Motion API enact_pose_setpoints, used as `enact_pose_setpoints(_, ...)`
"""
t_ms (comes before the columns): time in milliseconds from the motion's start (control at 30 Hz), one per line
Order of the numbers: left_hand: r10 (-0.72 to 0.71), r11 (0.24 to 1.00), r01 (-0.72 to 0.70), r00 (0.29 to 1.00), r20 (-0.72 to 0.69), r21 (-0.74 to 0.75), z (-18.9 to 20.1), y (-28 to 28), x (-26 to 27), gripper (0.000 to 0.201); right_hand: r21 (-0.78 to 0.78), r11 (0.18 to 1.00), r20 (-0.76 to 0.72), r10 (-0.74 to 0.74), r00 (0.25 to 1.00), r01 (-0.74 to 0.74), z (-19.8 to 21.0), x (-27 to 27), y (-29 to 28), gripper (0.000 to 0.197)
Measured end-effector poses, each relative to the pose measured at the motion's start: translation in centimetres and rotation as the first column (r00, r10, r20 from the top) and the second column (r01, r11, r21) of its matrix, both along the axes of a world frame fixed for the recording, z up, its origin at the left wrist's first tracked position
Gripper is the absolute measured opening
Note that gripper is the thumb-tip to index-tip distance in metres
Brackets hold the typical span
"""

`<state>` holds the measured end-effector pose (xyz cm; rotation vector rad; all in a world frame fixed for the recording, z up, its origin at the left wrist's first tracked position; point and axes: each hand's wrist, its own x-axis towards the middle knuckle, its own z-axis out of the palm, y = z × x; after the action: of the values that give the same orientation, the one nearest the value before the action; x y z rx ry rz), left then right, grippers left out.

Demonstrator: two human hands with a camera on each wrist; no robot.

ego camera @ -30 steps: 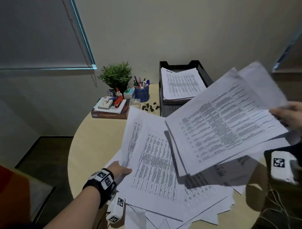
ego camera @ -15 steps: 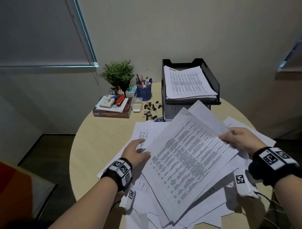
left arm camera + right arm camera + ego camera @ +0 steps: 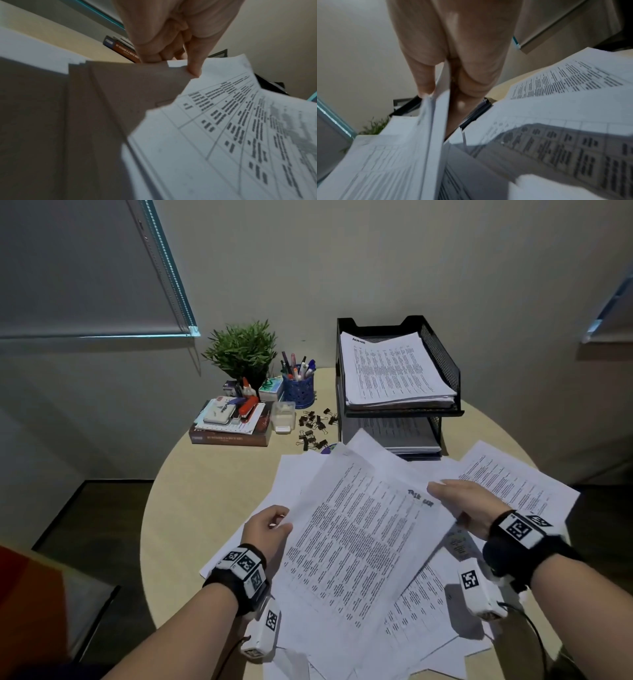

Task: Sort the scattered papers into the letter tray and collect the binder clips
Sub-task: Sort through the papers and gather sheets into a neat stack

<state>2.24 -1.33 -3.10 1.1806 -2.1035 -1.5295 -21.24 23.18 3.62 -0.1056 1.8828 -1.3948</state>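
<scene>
Loosely fanned flat sheets (image 3: 359, 542), black mesh tray (image 3: 442, 361)

Bare round beige counter (image 3: 205, 494) lies open to my left. Ahead, black mesh two-tier letter tray (image 3: 442, 361) stands at the far edge, top tier open from above. Small black binder clips (image 3: 313, 428) scattered just left of it, then blue mesh pen cup (image 3: 298, 390), clear plastic box (image 3: 283, 416), stacked books (image 3: 230, 436) crowd the far left.

printed papers (image 3: 359, 539) lie fanned near the black two-tier letter tray (image 3: 442, 361), black binder clips (image 3: 313, 428) scattered just left.
</scene>
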Motion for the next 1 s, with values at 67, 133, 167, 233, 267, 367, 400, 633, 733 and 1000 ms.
enact_pose_setpoints(67, 0.040, 0.999, -0.040, 0.999, -0.004, 0.027, -0.3, -0.3, 0.3, 0.023, 0.030, 1.000, 0.028, -0.010, 1.000, 0.009, -0.7, 0.4, -0.3, 0.012)
enact_pose_setpoints(133, 0.058, 0.998, -0.058, 0.998, 0.009, 0.028, -0.6, -0.3, 0.5, 0.024, 0.060, 0.998, 0.045, -0.018, 0.999, 0.015, -1.8, 1.1, -0.6, 0.013)
enact_pose_setpoints(167, 0.068, 0.997, -0.069, 0.997, 0.020, 0.021, -0.7, -0.3, 0.6, 0.024, 0.065, 0.998, 0.058, -0.015, 0.998, 0.012, -2.1, 1.6, -0.7, 0.016)
enact_pose_setpoints(233, 0.107, 0.994, -0.107, 0.993, 0.049, -0.003, -1.1, 0.0, 0.7, 0.024, 0.103, 0.995, 0.068, -0.023, 0.997, 0.016, -3.2, 2.1, -0.8, 0.016)
enact_pose_setpoints(267, 0.128, 0.992, -0.127, 0.989, 0.077, -0.017, -1.2, 0.2, 0.6, 0.023, 0.126, 0.992, 0.073, -0.028, 0.997, 0.019, -3.8, 2.3, -0.9, 0.016)
enact_pose_setpoints(367, 0.049, 0.997, -0.040, 0.990, 0.134, -0.069, -1.5, 0.3, 0.3, 0.023, 0.129, 0.991, 0.102, -0.032, 0.994, 0.019, -4.8, 3.1, -0.8, 0.024)
enact_pose_setpoints(400, -0.040, 0.994, 0.054, 0.990, 0.138, -0.099, -1.5, 0.1, 0.2, 0.027, 0.137, 0.990, 0.104, -0.028, 0.994, 0.013, -4.9, 3.3, -0.7, 0.026)
enact_pose_setpoints(633, -0.026, 0.950, 0.129, 0.940, 0.339, -0.286, -2.0, -1.4, -0.7, 0.023, 0.202, 0.979, 0.045, 0.015, 0.999, -0.024, -5.9, 4.2, -0.8, 0.040)
enact_pose_setpoints(733, 0.049, 0.964, 0.110, 0.819, 0.571, -0.241, -1.8, -2.3, -0.9, 0.056, 0.228, 0.973, 0.038, -0.037, 0.999, 0.028, -6.2, 4.8, -1.0, 0.036)
enact_pose_setpoints(1000, -0.092, 0.995, 0.102, 0.868, 0.489, 0.006, -0.7, -3.4, -1.9, 0.014, 0.166, 0.986, -0.087, 0.010, 0.996, 0.005, -5.5, 5.9, -2.1, 0.045)
